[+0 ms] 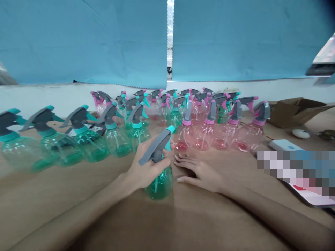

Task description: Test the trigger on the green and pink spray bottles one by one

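Note:
My left hand [146, 164] is wrapped round the neck of a green spray bottle [160, 184], just under its grey and turquoise trigger head. The bottle stands close in front of me, and part of its neck is hidden by the fingers. To the right of it, my right hand [201, 172] lies on the table with fingers stretched out and nothing in them. A row of green spray bottles [92, 150] runs off to the left. Just beyond my right hand stand several pink spray bottles [202, 136] with pink collars.
More green and pink spray bottles [154, 108] crowd the back of the wooden table [110, 216]. An open cardboard box [286, 111], a white mouse [300, 133], a small white box [285, 145] and a partly blurred-out flat device [316, 198] are on the right. Blue curtains [86, 42] hang behind.

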The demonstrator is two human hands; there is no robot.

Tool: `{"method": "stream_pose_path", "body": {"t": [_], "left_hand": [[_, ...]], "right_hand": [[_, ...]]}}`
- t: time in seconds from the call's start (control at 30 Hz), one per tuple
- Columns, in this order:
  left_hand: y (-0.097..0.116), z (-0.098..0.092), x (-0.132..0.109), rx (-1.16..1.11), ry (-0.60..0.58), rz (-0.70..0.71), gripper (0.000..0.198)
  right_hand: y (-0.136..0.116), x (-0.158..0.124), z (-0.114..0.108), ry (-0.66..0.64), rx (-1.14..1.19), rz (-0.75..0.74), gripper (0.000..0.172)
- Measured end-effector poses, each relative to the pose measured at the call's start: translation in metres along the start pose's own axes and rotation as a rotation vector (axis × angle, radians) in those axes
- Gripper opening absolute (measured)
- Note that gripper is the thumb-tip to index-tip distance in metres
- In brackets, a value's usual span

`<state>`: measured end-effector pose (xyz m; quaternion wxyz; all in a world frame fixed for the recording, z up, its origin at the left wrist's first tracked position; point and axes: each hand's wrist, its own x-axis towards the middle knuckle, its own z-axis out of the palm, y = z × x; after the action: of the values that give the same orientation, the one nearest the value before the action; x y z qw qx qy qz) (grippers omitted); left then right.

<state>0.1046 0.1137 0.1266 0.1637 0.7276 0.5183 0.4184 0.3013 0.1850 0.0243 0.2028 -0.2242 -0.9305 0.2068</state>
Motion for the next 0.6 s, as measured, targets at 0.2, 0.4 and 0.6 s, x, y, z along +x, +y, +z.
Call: {"method": "stream_pose_path", "body": {"t": [0.2, 0.4, 0.6], "left_hand": [[0.003, -0.001, -0.002, 0.040, 0.002, -0.035, 0.013], [-0.003, 0.006, -0.005, 0.026, 0.032, -0.047, 0.029], [0.000, 0.013, -0.005, 0.028, 0.137, -0.093, 0.038]], "right_hand": [[-0.001, 0.000, 0.000, -0.005, -0.013, 0.006, 0.061], [-0.002, 0.000, -0.001, -0.007, -0.013, 0.007, 0.061], [-0.002, 0.001, -0.001, -0.018, -0.026, 0.001, 0.062]]}}
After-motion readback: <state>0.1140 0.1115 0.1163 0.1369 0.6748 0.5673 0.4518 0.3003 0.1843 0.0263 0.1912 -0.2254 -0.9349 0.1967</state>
